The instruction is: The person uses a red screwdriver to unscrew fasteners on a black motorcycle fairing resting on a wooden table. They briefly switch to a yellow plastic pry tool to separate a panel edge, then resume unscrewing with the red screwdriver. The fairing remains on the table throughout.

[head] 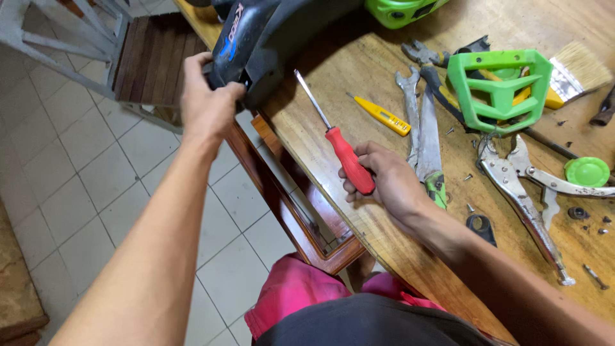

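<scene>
- The left hand (pixel 206 102) grips the black cover (pixel 269 38) at the table (pixel 359 211) edge; it may slip and fall.
- The right hand (pixel 384 182) grasps the red screwdriver (pixel 339 144); its tip may poke fingers.

Bare wood (pixel 333 96) between housing (pixel 282 38) and wrenches (pixel 419 122)
</scene>
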